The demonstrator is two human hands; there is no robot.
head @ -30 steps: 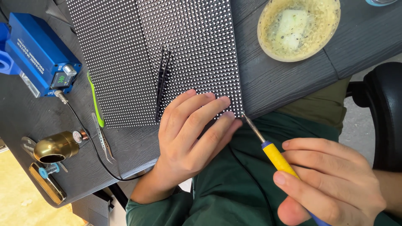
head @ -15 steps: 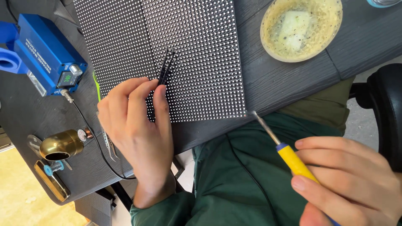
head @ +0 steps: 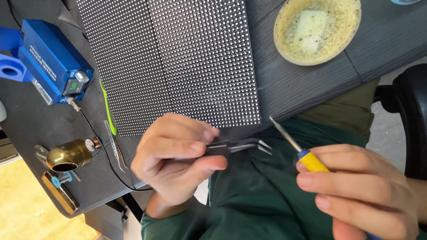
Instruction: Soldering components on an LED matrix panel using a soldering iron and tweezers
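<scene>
The left hand (head: 175,155) is curling shut around a pair of slim black metal tweezers (head: 242,146), pinching them between thumb and fingers so that the two fine points are sticking out to the right, slightly parted, just below the near edge of the table. The right hand (head: 360,189) is closing in a pen-like grasp on a soldering iron with a yellow and blue grip (head: 307,155), whose thin metal tip is angling up and to the left, ending near the lower right corner of the large black LED matrix panel studded with rows of tiny white dots (head: 178,58). The tweezer points and the iron's shaft are sitting near each other but apart, both hovering over the person's dark green clothing rather than over the panel. The panel is lying flat on the dark grey wood-grain tabletop (head: 302,84). Beyond it, to the upper right, a round yellowish dish holding a pale sponge (head: 316,29) is resting on the table. On the left side, a blue box-shaped soldering station with a small display (head: 53,60) is standing near the panel, a black cable is trailing from it toward the table edge, and a rounded brass holder (head: 69,154) is sitting close to the near left corner.
</scene>
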